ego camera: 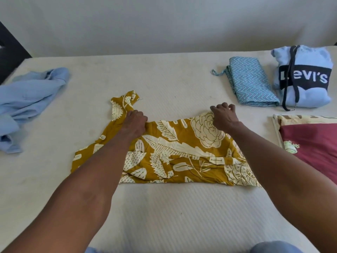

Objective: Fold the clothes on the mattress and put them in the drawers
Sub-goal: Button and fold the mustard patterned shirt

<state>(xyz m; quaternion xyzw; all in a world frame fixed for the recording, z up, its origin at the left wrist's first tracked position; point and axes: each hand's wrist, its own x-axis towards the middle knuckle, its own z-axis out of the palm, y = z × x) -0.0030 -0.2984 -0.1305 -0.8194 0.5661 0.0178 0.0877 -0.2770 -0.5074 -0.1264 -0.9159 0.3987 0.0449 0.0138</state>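
Note:
A mustard-yellow garment with a cream leaf and flower print [175,152] lies partly folded in the middle of the white mattress [164,216]. My left hand [135,123] grips its far edge near a loose strap end that sticks up to the left. My right hand [223,116] pinches the far right corner of the same garment with curled fingers. A crumpled light blue shirt [27,103] lies unfolded at the left.
A folded blue zigzag-patterned cloth [251,83] and a folded light blue Levi's hoodie [306,77] lie at the far right. A maroon pillow with a cream border [313,143] sits at the right edge. A grey wall runs behind the mattress.

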